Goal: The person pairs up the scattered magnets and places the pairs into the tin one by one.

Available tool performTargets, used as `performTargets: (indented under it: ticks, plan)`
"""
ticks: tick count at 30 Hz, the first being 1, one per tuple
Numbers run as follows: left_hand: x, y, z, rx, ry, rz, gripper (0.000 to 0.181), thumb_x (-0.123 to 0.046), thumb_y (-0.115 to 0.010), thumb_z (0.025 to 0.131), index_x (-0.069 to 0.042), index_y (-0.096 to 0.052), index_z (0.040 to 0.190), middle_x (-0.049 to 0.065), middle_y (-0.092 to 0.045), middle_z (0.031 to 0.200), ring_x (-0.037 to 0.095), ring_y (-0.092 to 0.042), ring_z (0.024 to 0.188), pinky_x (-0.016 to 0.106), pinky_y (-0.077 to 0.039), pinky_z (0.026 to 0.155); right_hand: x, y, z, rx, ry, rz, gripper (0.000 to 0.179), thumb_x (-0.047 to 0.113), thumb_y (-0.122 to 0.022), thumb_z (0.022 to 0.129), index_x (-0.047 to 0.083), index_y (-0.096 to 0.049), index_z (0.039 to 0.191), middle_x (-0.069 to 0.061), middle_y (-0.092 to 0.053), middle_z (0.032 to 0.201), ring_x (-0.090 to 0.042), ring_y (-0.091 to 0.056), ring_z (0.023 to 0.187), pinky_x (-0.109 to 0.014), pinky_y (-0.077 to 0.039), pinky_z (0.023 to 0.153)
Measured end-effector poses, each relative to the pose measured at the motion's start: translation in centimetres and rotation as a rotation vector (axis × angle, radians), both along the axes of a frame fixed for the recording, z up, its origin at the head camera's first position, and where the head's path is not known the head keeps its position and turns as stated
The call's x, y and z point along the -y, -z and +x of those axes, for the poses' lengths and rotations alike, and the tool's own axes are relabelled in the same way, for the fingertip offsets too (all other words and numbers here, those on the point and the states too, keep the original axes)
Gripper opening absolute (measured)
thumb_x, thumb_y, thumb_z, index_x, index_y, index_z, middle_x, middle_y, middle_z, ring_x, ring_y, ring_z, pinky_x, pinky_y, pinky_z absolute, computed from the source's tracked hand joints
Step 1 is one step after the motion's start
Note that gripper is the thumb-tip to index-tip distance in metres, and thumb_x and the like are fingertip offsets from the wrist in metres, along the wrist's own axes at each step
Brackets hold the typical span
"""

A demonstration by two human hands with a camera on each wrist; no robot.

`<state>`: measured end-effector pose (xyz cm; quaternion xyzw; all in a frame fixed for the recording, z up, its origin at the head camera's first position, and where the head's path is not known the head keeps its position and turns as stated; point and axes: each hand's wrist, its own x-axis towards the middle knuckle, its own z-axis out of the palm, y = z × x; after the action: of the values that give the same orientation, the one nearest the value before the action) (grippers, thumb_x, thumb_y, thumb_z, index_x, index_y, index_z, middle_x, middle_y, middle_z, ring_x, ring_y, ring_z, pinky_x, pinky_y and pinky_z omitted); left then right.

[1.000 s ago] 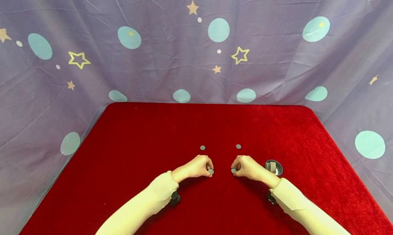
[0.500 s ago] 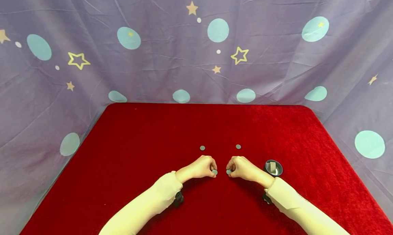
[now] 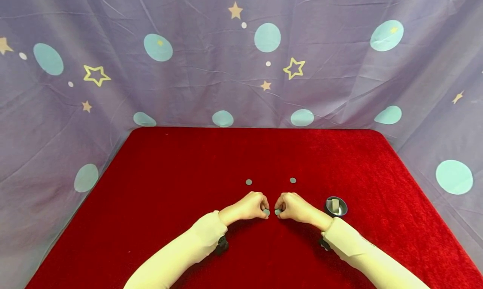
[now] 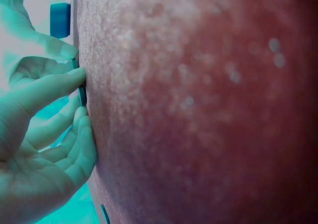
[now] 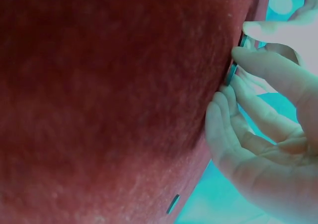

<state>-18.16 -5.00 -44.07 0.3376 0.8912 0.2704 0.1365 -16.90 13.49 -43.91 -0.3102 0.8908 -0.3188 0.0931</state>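
My left hand pinches a small grey disc between thumb and fingertips, low over the red cloth. Facing it, my right hand pinches a matching grey disc, with a narrow gap between the two in the head view. From the left wrist view, the left hand's disc shows edge-on under the thumb. The right wrist view likewise shows the right hand's disc as a thin edge. Farther back, two more flat discs lie on the cloth, a left one and a right one.
A small dark-rimmed bowl holding pale block-like pieces stands just right of the right hand. Red cloth covers the table. A purple curtain with stars and dots hangs behind and at both sides.
Both hands have moved inward with their discs, the left one rightward and the right one leftward, narrowing the gap. The two discs farther back and the bowl stay put.
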Motion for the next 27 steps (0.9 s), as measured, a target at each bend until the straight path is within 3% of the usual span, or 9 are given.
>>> performTargets:
  ticks: [27]
  plan:
    - [-0.67,0.17,0.03,-0.02,-0.016,-0.017,0.017,-0.012,-0.076,0.066,-0.004,-0.066,0.077,0.001,-0.061,0.07,0.007,-0.053,0.063,0.014,-0.04,0.057,0.71,0.14,0.17,-0.001,0.011,0.016,0.013,0.002,-0.073,0.065,0.002,-0.066,0.075,0.0,-0.058,0.074,-0.004,-0.05,0.062,-0.016,-0.042,0.055]
